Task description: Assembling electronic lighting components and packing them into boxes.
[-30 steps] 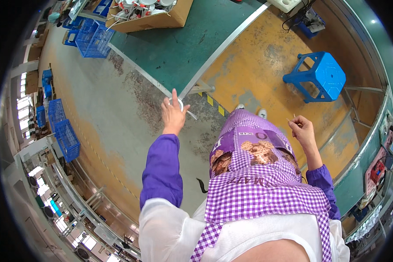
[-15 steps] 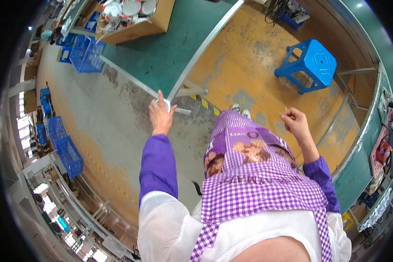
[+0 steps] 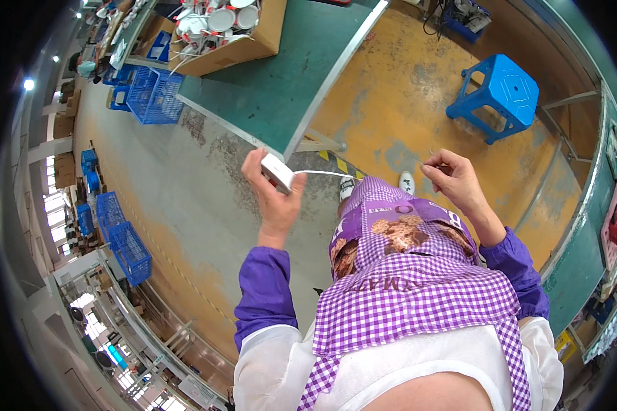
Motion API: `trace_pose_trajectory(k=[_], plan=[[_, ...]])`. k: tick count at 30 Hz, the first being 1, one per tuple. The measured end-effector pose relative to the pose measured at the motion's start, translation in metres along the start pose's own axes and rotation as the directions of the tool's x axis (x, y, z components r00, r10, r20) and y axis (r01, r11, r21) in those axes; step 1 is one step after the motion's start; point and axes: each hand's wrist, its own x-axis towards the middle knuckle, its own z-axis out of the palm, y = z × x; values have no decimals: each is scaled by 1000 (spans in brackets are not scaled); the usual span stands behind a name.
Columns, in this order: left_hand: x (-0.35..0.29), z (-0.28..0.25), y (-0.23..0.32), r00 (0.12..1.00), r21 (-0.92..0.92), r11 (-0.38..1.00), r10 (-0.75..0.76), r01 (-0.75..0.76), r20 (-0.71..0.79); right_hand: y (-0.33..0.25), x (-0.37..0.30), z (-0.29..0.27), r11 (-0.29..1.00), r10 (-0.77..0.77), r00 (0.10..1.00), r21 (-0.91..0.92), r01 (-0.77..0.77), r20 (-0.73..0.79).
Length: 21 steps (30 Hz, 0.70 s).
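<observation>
My left hand (image 3: pixel 274 205) grips a small white boxy device (image 3: pixel 277 169) between thumb and fingers, near the corner of the green table (image 3: pixel 250 113). A white cable (image 3: pixel 325 172) runs from the device to the right, toward my apron. In front of my right side, my right hand (image 3: pixel 457 181) is pinched together. Something thin and pale sticks out at its fingertips, too small to make out. On the table, a cardboard box (image 3: pixel 236 53) holds several white round devices (image 3: pixel 221 20) with white cables.
Blue plastic crates (image 3: pixel 154 96) stand left of the table, and more blue crates (image 3: pixel 130 253) are on the floor at the far left. A blue stool (image 3: pixel 500 92) stands at the right. Another green bench (image 3: pixel 579 274) runs along the right edge.
My left hand has turned and come slightly right and nearer, so the device now shows as a box with its cable stretched right. My right hand has moved a little left, still pinched.
</observation>
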Motion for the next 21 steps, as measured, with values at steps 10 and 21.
trace_pose_trajectory(k=[10,21], plan=[[23,-44,8,969,-282,927,235,-246,-73,-101,-3,108,914,-384,921,-111,390,71],[37,-69,2,975,-73,972,220,-222,-35,-128,4,157,819,-527,844,-207,536,101]])
